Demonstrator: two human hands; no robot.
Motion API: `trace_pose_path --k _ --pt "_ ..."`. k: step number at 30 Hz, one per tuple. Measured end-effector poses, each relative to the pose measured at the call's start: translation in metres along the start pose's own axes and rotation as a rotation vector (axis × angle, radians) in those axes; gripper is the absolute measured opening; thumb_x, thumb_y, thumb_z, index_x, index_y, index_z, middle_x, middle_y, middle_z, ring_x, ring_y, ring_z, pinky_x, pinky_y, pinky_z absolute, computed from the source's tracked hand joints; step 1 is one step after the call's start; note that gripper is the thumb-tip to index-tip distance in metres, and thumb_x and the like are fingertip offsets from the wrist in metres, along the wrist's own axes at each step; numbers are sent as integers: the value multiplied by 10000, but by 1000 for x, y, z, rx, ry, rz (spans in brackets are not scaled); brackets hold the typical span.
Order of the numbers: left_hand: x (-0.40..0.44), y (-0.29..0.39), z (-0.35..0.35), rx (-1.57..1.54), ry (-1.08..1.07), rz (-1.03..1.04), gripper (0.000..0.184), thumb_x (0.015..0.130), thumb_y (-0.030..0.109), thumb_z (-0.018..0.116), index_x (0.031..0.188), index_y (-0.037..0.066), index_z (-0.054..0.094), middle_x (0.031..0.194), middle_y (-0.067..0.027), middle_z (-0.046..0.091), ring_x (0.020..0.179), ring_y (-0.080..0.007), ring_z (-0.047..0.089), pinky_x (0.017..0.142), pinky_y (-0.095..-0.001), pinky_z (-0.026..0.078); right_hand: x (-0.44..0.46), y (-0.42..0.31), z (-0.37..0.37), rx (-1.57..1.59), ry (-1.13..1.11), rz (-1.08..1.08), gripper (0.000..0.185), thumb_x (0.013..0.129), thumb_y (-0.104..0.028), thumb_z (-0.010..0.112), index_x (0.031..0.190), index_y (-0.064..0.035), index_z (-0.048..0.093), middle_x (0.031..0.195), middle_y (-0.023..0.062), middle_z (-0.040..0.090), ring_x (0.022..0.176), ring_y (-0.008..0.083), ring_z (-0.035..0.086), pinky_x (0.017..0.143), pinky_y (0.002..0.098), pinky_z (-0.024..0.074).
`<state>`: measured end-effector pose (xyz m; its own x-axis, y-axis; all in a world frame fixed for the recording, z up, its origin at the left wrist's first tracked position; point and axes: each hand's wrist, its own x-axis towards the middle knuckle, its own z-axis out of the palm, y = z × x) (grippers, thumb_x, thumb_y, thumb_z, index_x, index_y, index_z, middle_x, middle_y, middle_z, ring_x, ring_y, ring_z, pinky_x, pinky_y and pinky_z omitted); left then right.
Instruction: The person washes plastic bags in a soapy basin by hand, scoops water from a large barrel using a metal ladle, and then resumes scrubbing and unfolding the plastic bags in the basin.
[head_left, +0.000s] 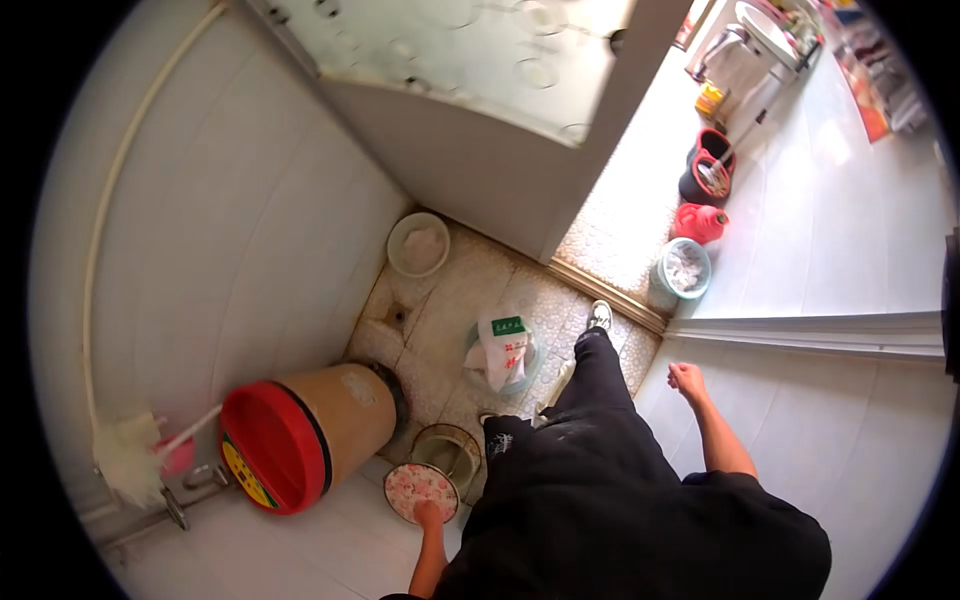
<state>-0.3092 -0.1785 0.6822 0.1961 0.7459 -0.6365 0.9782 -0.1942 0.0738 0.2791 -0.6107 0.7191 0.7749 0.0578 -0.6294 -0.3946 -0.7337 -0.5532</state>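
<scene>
My left hand [428, 512] is closed at the edge of a round pink floral top [415, 485], which looks like a stool seat. A thin metal ring frame [447, 432] shows beside that top, near the floor. My right hand [687, 380] hangs out to the right with its fingers curled, and I see nothing in it. Between my feet and the left wall, a light blue basin [538, 360] holds a white plastic bag [503, 345] with green and red print.
A large tan bucket with a red top [275, 447] stands at the left. A white basin [419, 244] sits in the corner. Past the door sill [605, 297] are a blue bin [683, 268], a red jug [700, 223] and a mop bucket [707, 165].
</scene>
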Motion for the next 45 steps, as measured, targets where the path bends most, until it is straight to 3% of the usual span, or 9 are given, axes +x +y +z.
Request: trace_pose_path --k 7,8,13,15,18,25,33,36,45 --pt "-24 229 -20 -526 -210 -127 206 879 138 479 748 7 568 674 -140 588 522 -238 565 456 -382 458 98 -48 -97 -358 134 -347 222 842 -272 624 903 -67 685 722 100 672 651 189 647 625 333 509" --pt "-5 283 -21 -899 -282 -404 190 890 167 476 754 48 534 635 -95 551 450 -169 507 379 -306 407 112 -55 -115 -282 61 -235 237 845 -281 621 914 -63 682 728 97 674 656 193 647 626 333 507" --pt "15 539 -65 -881 -317 148 219 930 225 495 1033 45 562 687 -47 563 528 -139 518 464 -280 427 138 -60 -183 -167 49 -70 273 868 -292 594 913 -31 660 729 100 675 648 192 643 607 326 494" --pt "16 629 -76 -617 -102 636 315 927 232 534 1142 4 562 961 -117 648 865 -203 619 754 -321 488 149 -56 -203 -126 116 -47 259 885 -287 577 915 -45 662 760 75 671 682 174 631 626 309 487" --pt "1 748 -100 -619 -205 756 327 876 189 582 1141 -2 584 1037 -144 661 965 -226 623 863 -331 469 138 -97 -240 876 -112 389 252 882 -288 577 1035 -90 610 901 40 629 774 183 604 679 318 501" --pt "77 930 -50 -521 -298 239 161 891 149 471 941 56 593 800 -83 629 559 -213 638 411 -316 501 182 -92 -250 1255 10 406 209 882 -248 567 995 -76 598 896 61 625 818 186 606 705 319 500" --pt "279 1139 -107 -643 241 69 325 854 261 476 854 12 685 912 -231 666 881 -388 648 758 -455 522 233 -110 -263 1562 174 470 105 863 -154 561 899 -56 563 789 55 591 745 195 583 692 306 494" --pt "360 1175 -129 -895 252 -162 409 838 382 572 857 -7 693 891 -205 683 870 -367 662 763 -450 531 277 -51 -230 103 214 -43 186 885 -151 489 941 8 567 800 85 600 735 190 591 686 322 507" --pt "359 1174 -176 -1693 -178 -451 210 746 244 723 813 76 618 776 -55 629 593 -194 569 468 -363 442 389 -200 -355 254 31 219 227 892 -160 475 980 24 574 811 103 609 741 202 599 686 329 510"
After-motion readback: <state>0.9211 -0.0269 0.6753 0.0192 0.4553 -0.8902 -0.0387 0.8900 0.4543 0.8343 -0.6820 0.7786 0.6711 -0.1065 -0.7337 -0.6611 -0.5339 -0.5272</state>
